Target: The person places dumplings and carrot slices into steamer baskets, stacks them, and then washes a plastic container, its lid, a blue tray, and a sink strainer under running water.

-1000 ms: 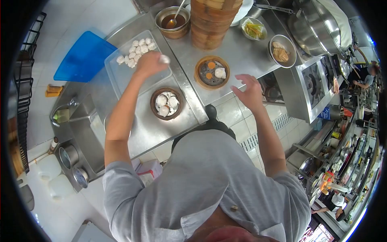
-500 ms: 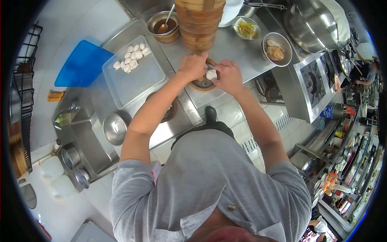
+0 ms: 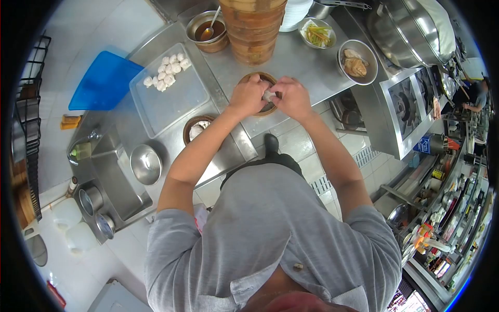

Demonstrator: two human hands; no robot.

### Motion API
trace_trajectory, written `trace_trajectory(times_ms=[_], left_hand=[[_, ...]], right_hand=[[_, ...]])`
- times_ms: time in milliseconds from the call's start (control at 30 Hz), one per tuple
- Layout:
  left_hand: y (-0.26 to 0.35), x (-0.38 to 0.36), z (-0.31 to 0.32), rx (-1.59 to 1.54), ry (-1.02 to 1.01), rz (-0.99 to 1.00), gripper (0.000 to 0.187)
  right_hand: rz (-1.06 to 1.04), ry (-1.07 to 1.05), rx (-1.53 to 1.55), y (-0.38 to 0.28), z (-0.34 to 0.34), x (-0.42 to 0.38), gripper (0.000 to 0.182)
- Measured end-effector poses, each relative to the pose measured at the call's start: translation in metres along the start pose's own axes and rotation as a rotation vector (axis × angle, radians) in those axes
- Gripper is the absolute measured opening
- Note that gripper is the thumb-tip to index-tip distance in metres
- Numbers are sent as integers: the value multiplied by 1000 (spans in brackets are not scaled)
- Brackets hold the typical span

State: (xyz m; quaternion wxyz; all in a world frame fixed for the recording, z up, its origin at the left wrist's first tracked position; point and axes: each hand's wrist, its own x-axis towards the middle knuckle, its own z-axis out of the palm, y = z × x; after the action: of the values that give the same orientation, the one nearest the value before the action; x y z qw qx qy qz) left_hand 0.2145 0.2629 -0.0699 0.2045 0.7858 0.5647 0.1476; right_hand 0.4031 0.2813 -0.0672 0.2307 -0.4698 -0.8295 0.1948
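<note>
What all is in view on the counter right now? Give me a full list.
bamboo steamer basket: 1, brown, counter edge, under both hands
dumpling: 1, white, between the hands
second steamer basket: 1, brown, partly behind left forearm
tray: 1, clear, holding white dumplings
steamer stack: brown, back of counter
sauce bowl: 1, steel, with spoon
blue lid: 1, far left
empty steel bowl: 1, by sink
left hand: on dumpling
right hand: on dumpling

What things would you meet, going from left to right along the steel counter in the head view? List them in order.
Blue lid → clear tray of dumplings → stack of bamboo steamers → bowl of yellow strips → metal bowl of brown pieces.
</note>
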Motion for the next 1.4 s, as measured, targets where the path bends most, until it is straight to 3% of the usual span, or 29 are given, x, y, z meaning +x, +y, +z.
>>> trace_trajectory(times_ms=[200,500,700,800,933,1000,1033,1067,1100,1133,1167,1200,1233,1267,1300,1367,1400], left_hand=[[-1,-1,4,-12,37,-9,44],[-2,-1,4,-18,58,25,42],[-3,0,6,3,44,19,42],[-4,-1,3,1,49,20,42],[-13,-4,-24,-114,81,-18,39],[-49,-11,-60,-158,113,-146,35],[-87,-15,-79,-171,227,-203,35],[-129,-22,-98,-181,341,-256,34],[-169,-31,-120,-76,407,-307,33],[-203,-41,-138,24,471,-354,32],[-229,-50,-150,90,410,-423,33],[-251,-58,-156,149,345,-489,34],[-266,-65,-153,203,277,-554,35],[-276,-69,-141,260,219,-584,38],[-287,-73,-126,314,159,-611,40],[-292,-74,-112,374,87,-667,47],[-291,-73,-108,382,79,-697,50]], right_hand=[[-64,49,16,2,5,-3,14],[61,92,79,-4,10,-3,8],[-58,79,12,6,17,2,5],[38,188,84,13,-3,-8,6],[390,184,146,38,-56,-55,12],[396,-19,-38,96,-63,-98,33],[165,-29,-176,123,-59,-126,48],[362,-243,-160,129,-65,-150,57],[313,-182,-156,144,-57,-178,50],[450,-239,-144,130,-62,-190,33],[421,-331,-253,160,-42,-221,20],[213,-591,-654,203,-13,-260,21],[320,-340,-289,194,-7,-282,16],[561,-425,-34,159,-20,-280,29],[690,-493,38,153,-14,-291,46],[652,-336,-36,135,4,-308,55],[700,-397,-22,132,6,-306,55]])
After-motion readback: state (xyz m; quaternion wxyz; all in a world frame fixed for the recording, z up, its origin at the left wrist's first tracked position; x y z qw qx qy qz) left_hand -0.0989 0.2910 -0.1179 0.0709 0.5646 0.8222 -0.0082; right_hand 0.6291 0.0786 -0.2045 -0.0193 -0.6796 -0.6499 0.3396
